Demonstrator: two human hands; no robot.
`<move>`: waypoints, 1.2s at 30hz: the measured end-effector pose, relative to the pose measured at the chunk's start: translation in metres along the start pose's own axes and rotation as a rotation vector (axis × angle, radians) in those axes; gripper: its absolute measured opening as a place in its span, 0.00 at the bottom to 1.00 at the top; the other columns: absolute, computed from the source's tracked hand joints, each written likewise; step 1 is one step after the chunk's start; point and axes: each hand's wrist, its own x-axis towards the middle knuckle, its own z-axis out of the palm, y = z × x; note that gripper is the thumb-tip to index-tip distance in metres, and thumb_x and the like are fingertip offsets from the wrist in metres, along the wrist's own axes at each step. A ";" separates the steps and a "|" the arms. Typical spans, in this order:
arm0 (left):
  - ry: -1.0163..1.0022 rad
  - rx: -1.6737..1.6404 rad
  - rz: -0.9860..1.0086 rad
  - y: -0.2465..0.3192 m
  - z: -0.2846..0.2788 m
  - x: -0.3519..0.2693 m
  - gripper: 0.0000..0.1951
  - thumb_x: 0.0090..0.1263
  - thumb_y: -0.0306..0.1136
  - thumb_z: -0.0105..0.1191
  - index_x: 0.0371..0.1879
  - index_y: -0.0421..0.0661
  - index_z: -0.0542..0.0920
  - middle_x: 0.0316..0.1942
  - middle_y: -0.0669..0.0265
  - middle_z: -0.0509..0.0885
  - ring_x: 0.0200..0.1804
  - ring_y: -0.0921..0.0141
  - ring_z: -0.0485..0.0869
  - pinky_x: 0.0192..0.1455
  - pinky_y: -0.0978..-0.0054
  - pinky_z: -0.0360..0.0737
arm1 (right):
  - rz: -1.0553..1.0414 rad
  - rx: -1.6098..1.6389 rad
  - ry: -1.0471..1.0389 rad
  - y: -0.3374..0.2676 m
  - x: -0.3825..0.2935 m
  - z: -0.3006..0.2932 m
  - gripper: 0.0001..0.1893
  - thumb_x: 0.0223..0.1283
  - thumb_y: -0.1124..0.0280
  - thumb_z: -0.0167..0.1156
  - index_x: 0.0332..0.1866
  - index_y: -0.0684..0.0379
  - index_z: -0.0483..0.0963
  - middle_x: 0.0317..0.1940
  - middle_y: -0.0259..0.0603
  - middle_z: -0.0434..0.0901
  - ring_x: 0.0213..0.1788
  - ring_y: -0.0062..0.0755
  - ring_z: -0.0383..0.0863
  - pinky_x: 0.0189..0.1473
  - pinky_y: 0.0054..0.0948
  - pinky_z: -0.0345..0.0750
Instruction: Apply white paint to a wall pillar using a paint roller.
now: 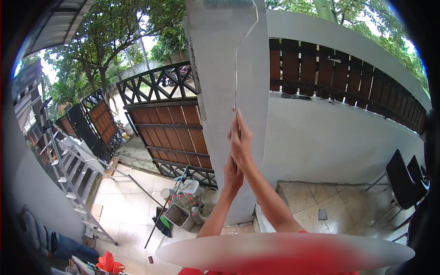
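A paint roller is raised against a grey rectangular pillar point(220, 75). Its bluish-grey roller cover point(227, 3) lies across the upper pillar at the top edge of the picture, partly cut off. From there the bent metal rod point(235, 75) runs down to my hands. My right hand point(241, 137) is wrapped around the lower part of the roller's rod or handle. Just below it, my left hand point(233, 174) grips the handle, which the fingers mostly hide. Both arms reach up in front of the pillar.
Left of the pillar stands a wood-and-metal gate point(168, 127); an aluminium stepladder point(68, 175) is farther left. Several bottles point(185, 199), a grey bin point(179, 216) and a long-handled tool point(158, 216) are near the pillar's foot. Dark chairs point(405, 185) line the wall point(337, 137) at right.
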 end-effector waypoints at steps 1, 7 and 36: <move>0.028 0.017 0.050 0.007 0.004 0.019 0.18 0.66 0.40 0.44 0.47 0.39 0.67 0.30 0.49 0.79 0.38 0.49 0.78 0.33 0.63 0.73 | -0.014 0.012 -0.001 -0.007 0.021 0.003 0.19 0.66 0.76 0.44 0.61 0.60 0.63 0.18 0.27 0.58 0.18 0.13 0.56 0.20 0.15 0.58; 0.053 -0.060 0.045 0.019 0.040 0.066 0.14 0.68 0.39 0.42 0.37 0.39 0.67 0.23 0.49 0.78 0.31 0.46 0.76 0.28 0.58 0.69 | -0.003 -0.027 0.015 -0.002 0.077 -0.012 0.18 0.66 0.75 0.44 0.61 0.60 0.63 0.18 0.28 0.57 0.18 0.14 0.55 0.21 0.15 0.58; -0.008 0.053 -0.240 -0.057 0.041 -0.062 0.27 0.63 0.46 0.46 0.57 0.42 0.64 0.35 0.49 0.80 0.39 0.50 0.78 0.36 0.64 0.72 | 0.125 -0.259 0.050 0.067 -0.056 -0.043 0.19 0.61 0.77 0.46 0.59 0.58 0.64 0.17 0.43 0.54 0.18 0.23 0.54 0.22 0.19 0.59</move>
